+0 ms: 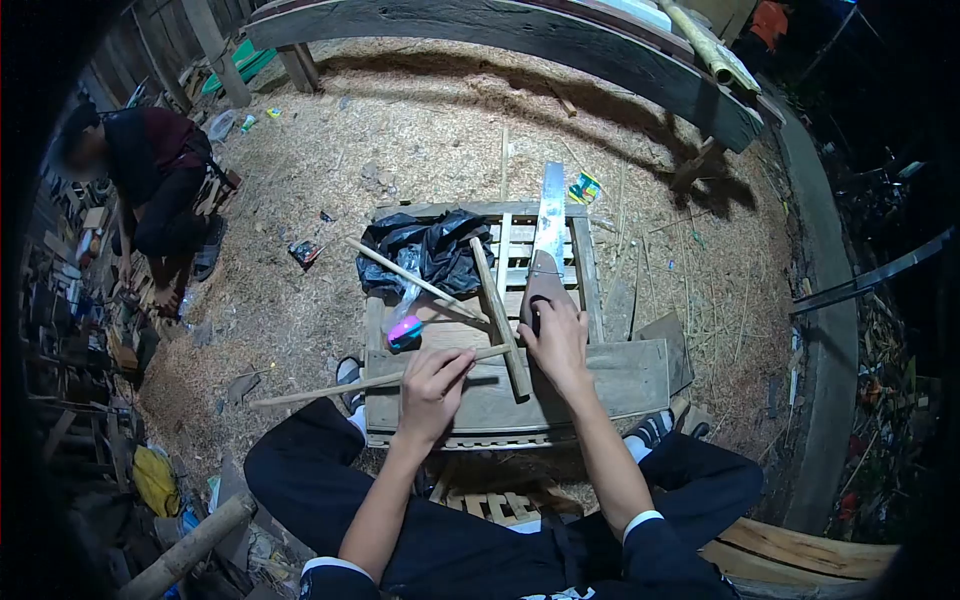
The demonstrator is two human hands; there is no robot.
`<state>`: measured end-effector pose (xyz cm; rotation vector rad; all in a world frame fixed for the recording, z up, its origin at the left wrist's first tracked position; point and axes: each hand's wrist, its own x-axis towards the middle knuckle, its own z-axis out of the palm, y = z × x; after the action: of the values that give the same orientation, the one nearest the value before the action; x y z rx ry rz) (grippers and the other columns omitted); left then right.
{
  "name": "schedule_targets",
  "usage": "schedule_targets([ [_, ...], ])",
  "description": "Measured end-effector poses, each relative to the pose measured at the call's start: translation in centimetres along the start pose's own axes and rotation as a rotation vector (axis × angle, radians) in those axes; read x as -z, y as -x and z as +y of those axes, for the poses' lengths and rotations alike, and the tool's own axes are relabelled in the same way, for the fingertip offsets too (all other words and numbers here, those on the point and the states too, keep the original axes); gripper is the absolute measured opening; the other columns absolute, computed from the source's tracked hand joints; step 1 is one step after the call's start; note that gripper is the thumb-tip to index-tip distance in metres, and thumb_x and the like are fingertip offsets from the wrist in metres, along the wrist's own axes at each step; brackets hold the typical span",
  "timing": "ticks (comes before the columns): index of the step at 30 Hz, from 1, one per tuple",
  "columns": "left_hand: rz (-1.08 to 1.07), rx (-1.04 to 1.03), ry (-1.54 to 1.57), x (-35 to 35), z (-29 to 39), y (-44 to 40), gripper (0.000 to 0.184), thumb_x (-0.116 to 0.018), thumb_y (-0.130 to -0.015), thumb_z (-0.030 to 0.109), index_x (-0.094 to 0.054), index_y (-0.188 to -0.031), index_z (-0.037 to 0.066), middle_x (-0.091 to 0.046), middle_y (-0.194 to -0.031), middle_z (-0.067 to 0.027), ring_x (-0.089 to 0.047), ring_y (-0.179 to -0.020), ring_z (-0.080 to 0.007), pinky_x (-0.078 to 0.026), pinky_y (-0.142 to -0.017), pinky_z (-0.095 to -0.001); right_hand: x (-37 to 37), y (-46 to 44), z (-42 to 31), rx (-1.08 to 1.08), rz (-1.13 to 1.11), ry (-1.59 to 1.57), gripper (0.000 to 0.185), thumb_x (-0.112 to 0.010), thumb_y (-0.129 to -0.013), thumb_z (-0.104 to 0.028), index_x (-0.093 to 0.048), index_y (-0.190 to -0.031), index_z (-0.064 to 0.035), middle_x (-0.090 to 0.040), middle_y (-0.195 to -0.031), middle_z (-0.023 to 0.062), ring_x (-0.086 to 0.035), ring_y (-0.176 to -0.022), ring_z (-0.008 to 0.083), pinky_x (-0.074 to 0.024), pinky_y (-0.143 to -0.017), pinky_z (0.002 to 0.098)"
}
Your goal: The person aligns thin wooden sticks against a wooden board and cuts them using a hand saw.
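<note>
My left hand [432, 392] is closed around a long thin wooden stick [325, 393], which lies across the plank [620, 380] in front of me. One end of the stick reaches a thicker wooden bar [500, 318] that lies at a slant. My right hand [560, 345] grips the brown handle of a hand saw [551, 215], its blade pointing away from me over a slatted wooden stand [590, 285]. Left of the saw are another thin stick [408, 275], a crumpled black plastic bag [450, 245] and a small pink-and-blue object [405, 332].
A heavy timber bench [500, 35] crosses the far side, with a bamboo pole [700, 45] on top. Someone crouches [150, 170] at the left. Wood shavings [300, 170] cover the ground. A concrete edge [835, 370] runs along the right, and a round pole [200, 550] juts in at lower left.
</note>
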<state>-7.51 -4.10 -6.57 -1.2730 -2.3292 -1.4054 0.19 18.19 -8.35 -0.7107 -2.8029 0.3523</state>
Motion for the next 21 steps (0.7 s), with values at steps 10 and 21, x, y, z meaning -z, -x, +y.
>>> schedule_targets([
  [10,-0.046,0.000,0.020,-2.4,-0.6,0.2,0.026,-0.083,-0.081,0.002,-0.077,-0.106,0.002,-0.075,-0.107,-0.0120,-0.068,-0.096,-0.0322,-0.055,-0.083,-0.0418,4.3,-1.3,-1.0,-0.063,0.207,-0.433,0.033,-0.068,-0.090,-0.019,-0.059,-0.113,0.0029,-0.062,-0.104,0.0262,-0.064,-0.092,0.0495,-0.0511,-0.080,0.0555],
  [21,-0.125,-0.106,0.032,-4.0,2.0,1.2,0.024,-0.079,-0.082,0.004,-0.074,-0.105,0.005,-0.076,-0.103,-0.0079,-0.066,-0.096,-0.0297,-0.052,-0.084,-0.0423,7.9,8.2,0.1,-0.022,0.299,-0.487,0.037,-0.064,-0.093,-0.026,-0.059,-0.117,0.0016,-0.061,-0.104,0.0222,-0.063,-0.093,0.0454,-0.0510,-0.082,0.0520],
])
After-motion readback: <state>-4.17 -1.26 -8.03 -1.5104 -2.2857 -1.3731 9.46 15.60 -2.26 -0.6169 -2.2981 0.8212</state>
